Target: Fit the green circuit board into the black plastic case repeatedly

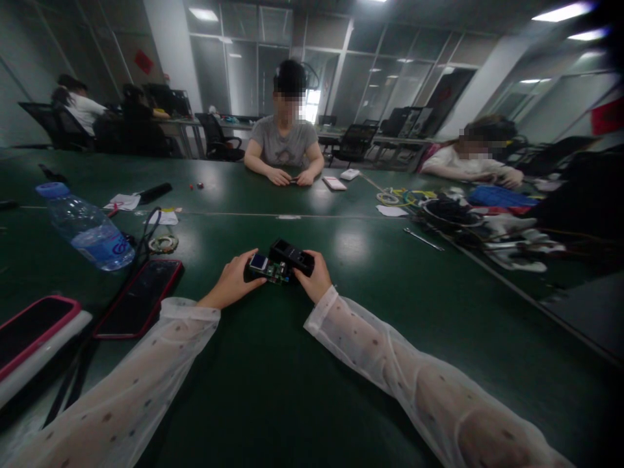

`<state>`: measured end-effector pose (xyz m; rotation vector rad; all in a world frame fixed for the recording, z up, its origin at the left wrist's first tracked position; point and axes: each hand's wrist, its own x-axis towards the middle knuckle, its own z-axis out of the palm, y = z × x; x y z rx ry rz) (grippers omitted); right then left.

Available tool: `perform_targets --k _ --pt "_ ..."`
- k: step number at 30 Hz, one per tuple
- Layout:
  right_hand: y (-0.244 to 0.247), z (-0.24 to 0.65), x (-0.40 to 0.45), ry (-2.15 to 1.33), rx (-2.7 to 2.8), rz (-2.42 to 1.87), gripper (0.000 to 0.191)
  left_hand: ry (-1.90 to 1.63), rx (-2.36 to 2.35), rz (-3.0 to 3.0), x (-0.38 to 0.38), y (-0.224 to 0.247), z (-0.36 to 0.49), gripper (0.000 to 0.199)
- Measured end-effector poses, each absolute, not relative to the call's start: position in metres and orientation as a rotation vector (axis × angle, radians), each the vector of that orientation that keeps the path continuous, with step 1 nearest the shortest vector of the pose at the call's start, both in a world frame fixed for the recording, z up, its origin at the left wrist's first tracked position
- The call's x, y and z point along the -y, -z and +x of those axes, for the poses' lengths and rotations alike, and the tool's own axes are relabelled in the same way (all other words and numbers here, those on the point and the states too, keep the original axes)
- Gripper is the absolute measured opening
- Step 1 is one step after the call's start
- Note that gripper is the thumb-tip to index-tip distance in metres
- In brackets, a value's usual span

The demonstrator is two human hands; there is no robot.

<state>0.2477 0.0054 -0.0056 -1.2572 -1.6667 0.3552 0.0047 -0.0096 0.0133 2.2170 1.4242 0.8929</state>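
Observation:
My left hand grips a small green circuit board by its left end, thumb below and fingers above. A little square screen sits on that end of the board. In my right hand is a black plastic casing, pinched at its right side. The casing and the board are close together, overlapping in view; whether they touch I cannot tell. Both are held just above the green table. Sheer white dotted sleeves cover my forearms.
On the left stand a water bottle, a red-edged phone and another phone. A metal wrench-like tool lies right, before a heap of cables and cloth. Across the table sits a person; another person leans at right.

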Motion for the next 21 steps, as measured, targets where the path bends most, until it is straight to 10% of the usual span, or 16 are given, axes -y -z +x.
perform_targets --k 21 --pt "0.0009 0.2441 -0.001 -0.373 1.796 -1.208 0.048 -0.956 -1.384 2.154 0.0034 -0.0061 0.0036 0.068"
